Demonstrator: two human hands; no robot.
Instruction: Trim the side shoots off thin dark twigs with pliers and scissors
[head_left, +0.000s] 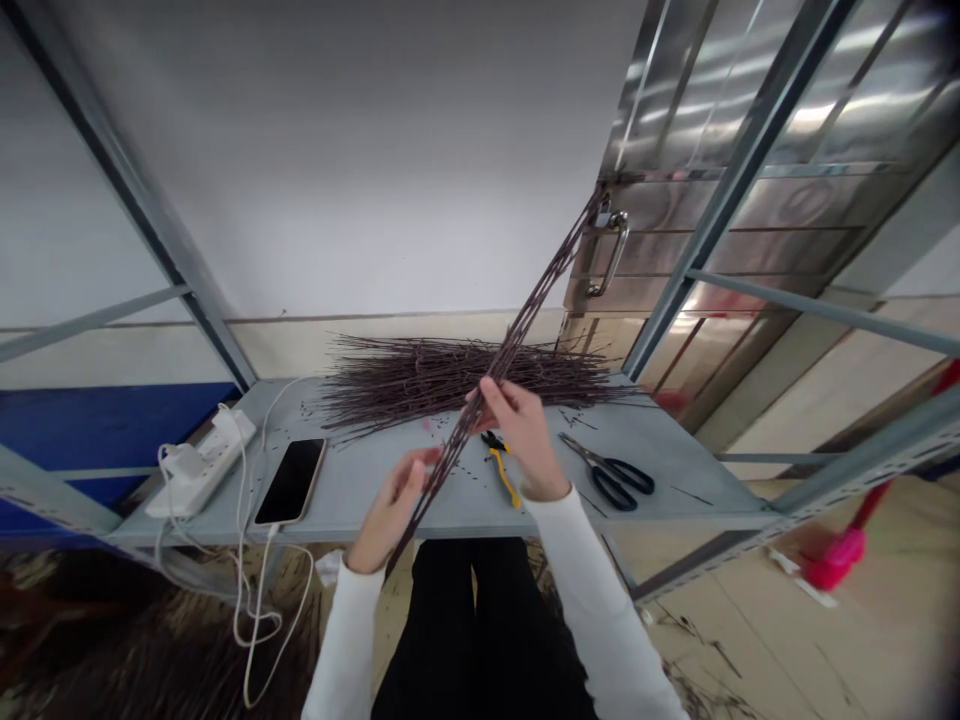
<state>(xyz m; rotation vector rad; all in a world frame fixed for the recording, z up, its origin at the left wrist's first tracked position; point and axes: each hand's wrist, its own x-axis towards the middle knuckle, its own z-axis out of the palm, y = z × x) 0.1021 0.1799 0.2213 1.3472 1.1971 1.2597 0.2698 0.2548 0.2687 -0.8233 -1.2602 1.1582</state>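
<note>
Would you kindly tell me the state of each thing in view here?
left hand: closed on the strand bundle
right hand: closed on the strand bundle
strand bundle: taut, running up to the door handle
phone: screen dark, cable plugged in
scissors: shut, lying flat

phone (291,481), power strip (201,463), scissors (611,472), yellow pliers (501,462)

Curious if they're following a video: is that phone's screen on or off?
Off: the phone lies face up on the table, its screen fully dark, with a white cable plugged in.
</note>
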